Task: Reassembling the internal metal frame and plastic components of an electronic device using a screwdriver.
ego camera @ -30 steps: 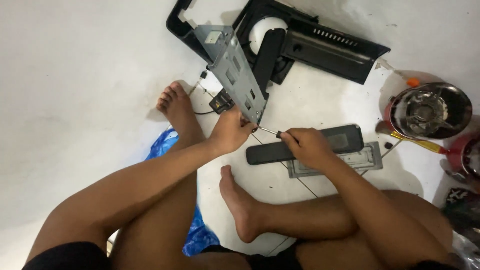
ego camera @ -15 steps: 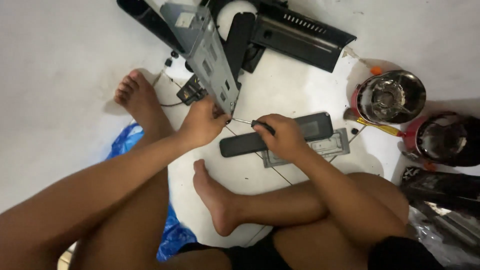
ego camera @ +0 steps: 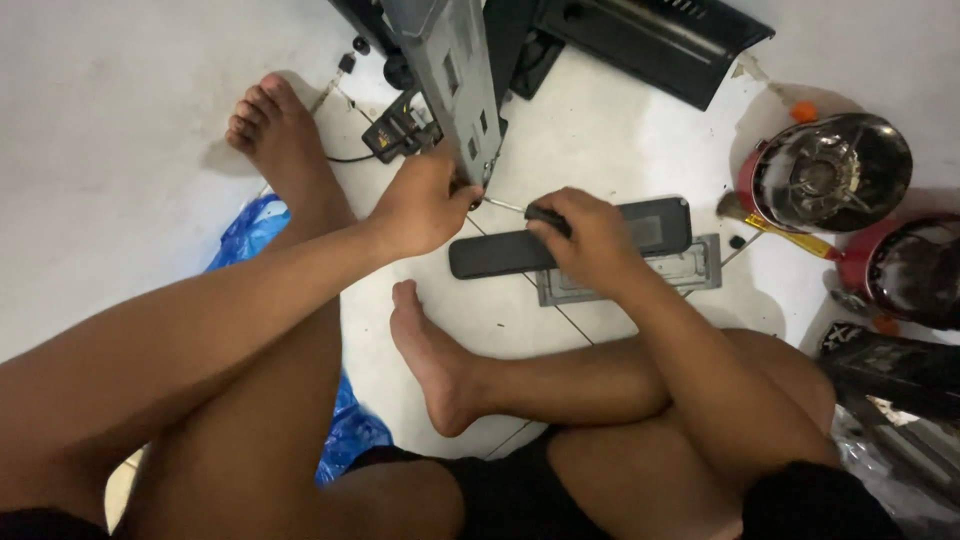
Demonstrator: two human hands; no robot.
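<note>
**Screwdriver at the bracket's lower corner**

On the white tiled floor point(ego camera: 120, 150), nearest the camera, the person sits cross-legged with bare legs folded, one foot point(ego camera: 435, 365) resting sole-up in the middle and the other foot point(ego camera: 275, 130) stretched out to the left over a crumpled blue plastic bag point(ego camera: 250, 225).

Just beyond the knees, the right hand point(ego camera: 590, 240) is curled shut around the dark handle of a screwdriver point(ego camera: 520, 210), whose thin metal shaft runs left toward the left hand point(ego camera: 425, 205). That hand is closed on the lower edge of the grey sheet-metal bracket point(ego camera: 455, 80), steadying it where the tip meets it. Since a second ago the view has dropped and drawn closer, and both hands have kept their hold with the tip still at the same corner; by my reading the work on that one fastening goes on, not finished.

Under the right wrist lie a long matte black plastic bar point(ego camera: 500, 255) with rounded ends and a flat grey metal plate point(ego camera: 690, 270), stamped and rectangular. A small black circuit module point(ego camera: 400, 130) with thin wires sits just left of the bracket.

Farther off, a black ribbed plastic housing point(ego camera: 660, 35) lies at the top. To the right stand a shiny steel bowl point(ego camera: 825, 170) in a red rim and a second red-rimmed pot point(ego camera: 905, 270), with a yellow-handled tool point(ego camera: 790, 235) between them. Dark glossy packaging point(ego camera: 890, 365) lies at the right edge.
</note>
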